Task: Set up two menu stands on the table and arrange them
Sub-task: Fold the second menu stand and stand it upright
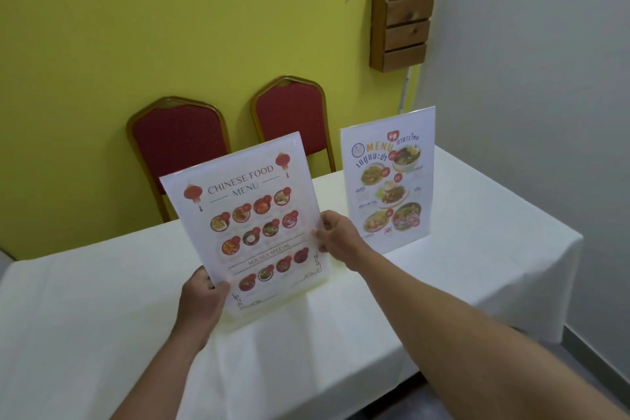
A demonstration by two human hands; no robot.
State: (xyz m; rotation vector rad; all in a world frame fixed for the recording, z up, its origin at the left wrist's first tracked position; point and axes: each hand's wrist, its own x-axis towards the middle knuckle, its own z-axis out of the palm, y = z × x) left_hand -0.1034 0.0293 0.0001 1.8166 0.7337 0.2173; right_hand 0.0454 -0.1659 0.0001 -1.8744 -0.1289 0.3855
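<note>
A clear acrylic menu stand with a "Chinese Food Menu" sheet [249, 215] leans tilted over the middle of the white-clothed table [102, 310]; its foot seems to touch the cloth. My left hand [201, 300] grips its lower left edge. My right hand [337, 235] pinches its right edge. A second menu stand with a Thai food menu [388, 181] stands upright on the table to the right, apart from both hands.
Two red padded chairs [177, 143] with gold frames stand behind the table against the yellow wall. A wooden wall rack [402, 20] hangs at upper right. The table's right end [559, 249] drops off near the grey wall.
</note>
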